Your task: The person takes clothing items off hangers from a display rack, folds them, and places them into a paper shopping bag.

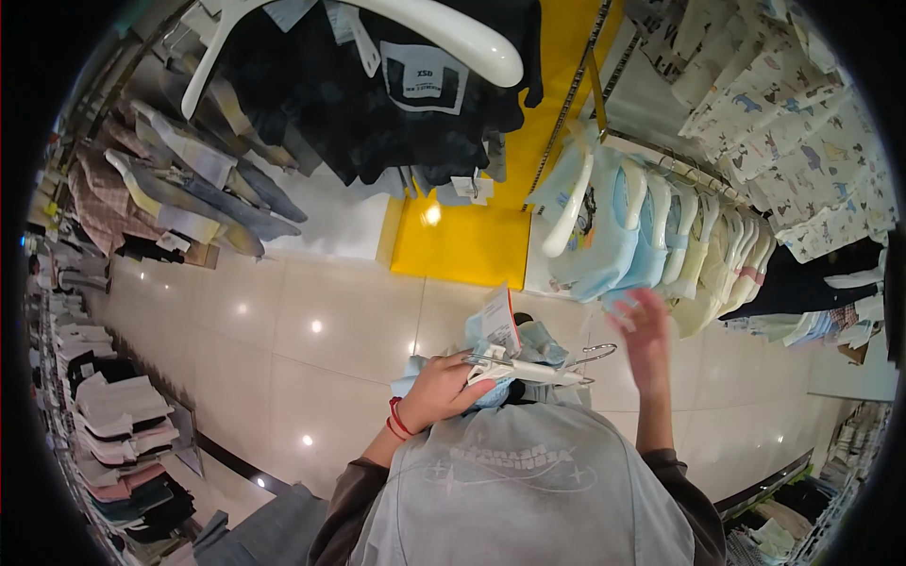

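Observation:
My left hand, with a red cord at the wrist, is closed around white clothes hangers with metal hooks, held in front of my chest. Light-blue garments hang below the hangers, partly hidden by my hand and body. A white and red price tag sticks up beside my fingers. My right hand is raised to the right, a little blurred, its fingers apart and nothing visible in them. It is nearest to the light-blue tops on the rack; whether it touches them I cannot tell.
Pale yellow clothes continue along the right rail. A dark top hangs on a white hanger overhead, before a yellow display stand. Grey and yellow garments hang at left. Folded clothes fill shelves lower left. The floor is shiny tile.

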`<state>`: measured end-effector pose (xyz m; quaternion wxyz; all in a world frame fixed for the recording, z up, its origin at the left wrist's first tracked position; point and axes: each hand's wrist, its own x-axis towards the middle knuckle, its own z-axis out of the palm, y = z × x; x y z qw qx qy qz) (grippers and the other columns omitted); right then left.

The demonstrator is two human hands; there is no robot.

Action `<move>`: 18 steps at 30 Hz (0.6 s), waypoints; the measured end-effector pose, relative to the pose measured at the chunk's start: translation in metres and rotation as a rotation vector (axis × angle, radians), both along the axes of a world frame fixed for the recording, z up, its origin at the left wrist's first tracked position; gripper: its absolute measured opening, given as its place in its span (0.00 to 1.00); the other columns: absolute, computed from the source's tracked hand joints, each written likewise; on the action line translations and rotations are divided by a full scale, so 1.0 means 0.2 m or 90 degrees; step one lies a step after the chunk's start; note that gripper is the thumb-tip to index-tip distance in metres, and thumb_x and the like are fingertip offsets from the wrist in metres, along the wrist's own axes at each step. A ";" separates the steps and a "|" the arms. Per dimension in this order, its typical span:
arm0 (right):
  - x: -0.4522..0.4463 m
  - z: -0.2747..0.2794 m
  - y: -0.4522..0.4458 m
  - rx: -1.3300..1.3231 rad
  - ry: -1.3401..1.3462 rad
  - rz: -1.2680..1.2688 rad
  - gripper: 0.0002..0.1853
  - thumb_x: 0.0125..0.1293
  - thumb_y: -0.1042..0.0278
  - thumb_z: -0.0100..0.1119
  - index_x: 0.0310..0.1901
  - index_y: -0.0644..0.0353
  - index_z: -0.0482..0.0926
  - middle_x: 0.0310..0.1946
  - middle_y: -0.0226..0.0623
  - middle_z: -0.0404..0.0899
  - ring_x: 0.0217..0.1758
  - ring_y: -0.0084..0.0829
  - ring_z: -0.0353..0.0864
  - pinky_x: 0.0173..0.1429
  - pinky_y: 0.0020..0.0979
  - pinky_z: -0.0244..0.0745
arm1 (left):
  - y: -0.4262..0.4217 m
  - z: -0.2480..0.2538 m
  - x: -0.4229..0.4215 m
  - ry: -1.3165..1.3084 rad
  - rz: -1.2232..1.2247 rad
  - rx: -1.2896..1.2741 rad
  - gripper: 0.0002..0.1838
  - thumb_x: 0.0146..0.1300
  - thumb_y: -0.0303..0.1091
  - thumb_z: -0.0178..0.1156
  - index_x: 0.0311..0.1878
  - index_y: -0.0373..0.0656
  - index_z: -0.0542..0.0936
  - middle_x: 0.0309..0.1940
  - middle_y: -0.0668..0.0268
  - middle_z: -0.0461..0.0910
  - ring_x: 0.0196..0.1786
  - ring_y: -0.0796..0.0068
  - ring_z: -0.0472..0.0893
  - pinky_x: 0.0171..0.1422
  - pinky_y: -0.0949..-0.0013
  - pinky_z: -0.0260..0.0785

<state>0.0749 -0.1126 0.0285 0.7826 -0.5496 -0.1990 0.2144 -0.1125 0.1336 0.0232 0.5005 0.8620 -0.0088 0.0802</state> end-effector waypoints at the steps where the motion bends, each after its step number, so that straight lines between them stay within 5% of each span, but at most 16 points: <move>1: 0.01 0.08 0.02 0.010 -0.083 -0.087 0.41 0.53 0.47 0.65 0.62 0.60 0.58 0.58 0.41 0.63 0.59 0.36 0.68 0.60 0.39 0.66 | 0.00 0.00 0.00 0.005 -0.001 0.007 0.14 0.60 0.42 0.56 0.40 0.41 0.79 0.33 0.57 0.77 0.34 0.55 0.77 0.37 0.62 0.70; 2: -0.02 0.19 0.03 -0.047 -0.170 -0.146 0.40 0.51 0.47 0.67 0.60 0.62 0.61 0.56 0.40 0.65 0.56 0.36 0.69 0.60 0.39 0.66 | 0.00 0.01 0.00 0.010 -0.003 0.015 0.14 0.60 0.42 0.56 0.40 0.41 0.80 0.33 0.58 0.77 0.34 0.56 0.77 0.37 0.62 0.70; 5: -0.18 0.41 0.14 -0.097 -0.228 0.120 0.36 0.52 0.50 0.67 0.57 0.62 0.65 0.53 0.42 0.68 0.54 0.37 0.71 0.58 0.37 0.67 | -0.02 0.04 0.01 -0.015 -0.005 0.018 0.15 0.60 0.43 0.57 0.41 0.42 0.80 0.33 0.60 0.77 0.32 0.58 0.77 0.35 0.62 0.70; 7: -0.23 0.52 0.31 -0.321 -0.356 0.287 0.28 0.56 0.55 0.64 0.53 0.62 0.67 0.48 0.44 0.72 0.49 0.39 0.74 0.54 0.34 0.69 | -0.02 0.03 0.01 0.009 -0.020 0.061 0.15 0.59 0.44 0.57 0.42 0.44 0.80 0.34 0.61 0.77 0.32 0.59 0.78 0.35 0.63 0.70; 10: -0.25 0.36 0.40 -0.453 -0.422 0.395 0.26 0.57 0.61 0.63 0.55 0.59 0.68 0.48 0.43 0.73 0.46 0.38 0.77 0.50 0.34 0.72 | -0.03 0.04 0.01 0.025 -0.030 0.119 0.16 0.59 0.46 0.58 0.43 0.45 0.80 0.35 0.62 0.77 0.31 0.60 0.78 0.34 0.63 0.70; 18: -0.27 0.22 0.41 -0.345 -0.204 0.379 0.21 0.53 0.70 0.67 0.49 0.60 0.71 0.43 0.38 0.74 0.45 0.31 0.78 0.49 0.30 0.74 | 0.00 0.00 -0.01 0.087 -0.059 -0.046 0.17 0.55 0.45 0.63 0.42 0.44 0.79 0.37 0.59 0.76 0.35 0.59 0.78 0.38 0.64 0.69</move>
